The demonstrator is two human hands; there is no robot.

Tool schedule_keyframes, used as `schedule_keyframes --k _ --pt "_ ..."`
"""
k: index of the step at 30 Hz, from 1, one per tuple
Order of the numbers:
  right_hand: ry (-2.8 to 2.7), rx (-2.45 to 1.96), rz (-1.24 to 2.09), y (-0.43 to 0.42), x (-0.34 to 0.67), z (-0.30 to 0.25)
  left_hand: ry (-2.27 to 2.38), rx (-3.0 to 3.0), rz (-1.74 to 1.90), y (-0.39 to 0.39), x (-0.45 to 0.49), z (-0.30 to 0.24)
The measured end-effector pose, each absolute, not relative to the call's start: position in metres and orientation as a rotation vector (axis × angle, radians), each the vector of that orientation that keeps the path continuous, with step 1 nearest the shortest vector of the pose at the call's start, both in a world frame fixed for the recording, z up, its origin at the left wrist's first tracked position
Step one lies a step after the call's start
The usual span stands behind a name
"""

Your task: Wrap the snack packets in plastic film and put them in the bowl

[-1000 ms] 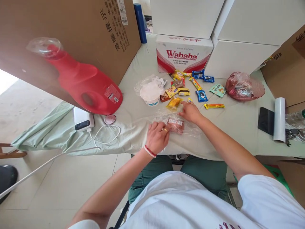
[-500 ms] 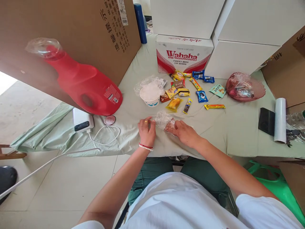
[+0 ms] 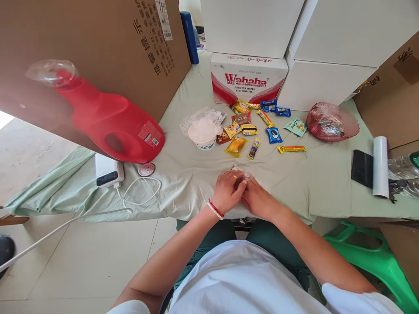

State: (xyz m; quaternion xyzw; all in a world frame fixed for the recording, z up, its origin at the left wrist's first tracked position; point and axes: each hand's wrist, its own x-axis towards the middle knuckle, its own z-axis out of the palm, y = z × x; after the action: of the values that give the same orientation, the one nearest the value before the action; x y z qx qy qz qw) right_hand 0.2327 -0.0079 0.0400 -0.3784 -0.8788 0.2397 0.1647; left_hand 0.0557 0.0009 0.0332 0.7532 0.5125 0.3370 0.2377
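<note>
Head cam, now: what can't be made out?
Head view only.
What the left hand and right hand enclose: hidden by their fingers; only clear plastic wrap peeks out.
Red bowl contents: blurred by film.
Snack packets: print too small.
Green stool: cut by right edge.

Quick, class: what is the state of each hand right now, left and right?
Left hand: closed, gripping the clear plastic wrap.
Right hand: closed on the same wrap, touching the left hand; what is inside the wrap is hidden.
</note>
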Motion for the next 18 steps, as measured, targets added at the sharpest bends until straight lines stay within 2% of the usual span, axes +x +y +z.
schedule_keyframes --k 2,4,7,9,14,18 --pt "-2.438 -1.041 0.803 -0.019 0.250 0.042 1.360 2.202 0.822 -0.006 0.055 0.029" --pt "-2.261 -1.241 0.814 -0.025 0.267 0.041 1.353 2.356 0.756 -0.012 0.054 0.022" --pt "-1.969 -1.715 0.531 -0.026 0.283 0.034 1.397 2.518 0.725 -0.018 0.056 0.012" --pt "-2.007 -1.850 0.414 -0.025 0.286 0.030 1.433 2.564 0.713 -0.020 0.057 0.009" --pt "-2.120 -1.766 0.630 -0.006 0.270 0.050 1.482 2.609 0.651 -0.021 0.058 0.008" --pt "-2.166 -1.702 0.607 0.031 0.225 0.071 1.671 2.571 0.576 -0.023 0.063 0.008"
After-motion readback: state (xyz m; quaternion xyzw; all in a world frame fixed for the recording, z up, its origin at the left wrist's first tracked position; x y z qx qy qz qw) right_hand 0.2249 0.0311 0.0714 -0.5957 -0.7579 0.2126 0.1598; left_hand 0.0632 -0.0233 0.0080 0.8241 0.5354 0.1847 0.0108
